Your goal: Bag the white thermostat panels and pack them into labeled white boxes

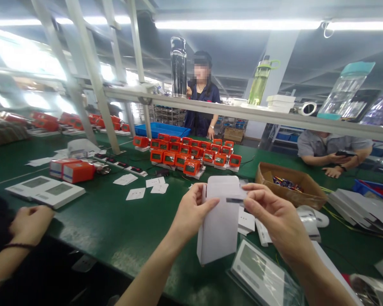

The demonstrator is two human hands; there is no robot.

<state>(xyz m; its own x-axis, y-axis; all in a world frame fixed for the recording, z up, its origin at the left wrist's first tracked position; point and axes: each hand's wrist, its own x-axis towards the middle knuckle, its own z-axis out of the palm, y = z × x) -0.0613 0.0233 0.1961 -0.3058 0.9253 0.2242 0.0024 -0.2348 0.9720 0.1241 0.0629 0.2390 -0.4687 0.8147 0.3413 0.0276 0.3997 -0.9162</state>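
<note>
My left hand point(196, 208) grips a white cardboard box point(221, 229) by its upper left edge, thumb across the front. The box stands tilted over the green table, its top flap up. Between thumb and fingers, my right hand point(271, 212) pinches a small dark grey strip point(235, 200) in front of the box's upper right side; its exact kind cannot be made out. Below the right hand lies a white device with a grey screen point(257, 267), in a clear plastic bag. White printed cards point(245, 221) lie partly hidden behind the box.
Rows of orange devices point(191, 166) stand beyond the box. A cardboard carton point(290, 187) sits right, two white panels point(46, 189) left. A shelf point(191, 104) with bottles crosses above. A co-worker's hand point(32, 223) rests at left; a person point(202, 93) stands opposite, another sits at right.
</note>
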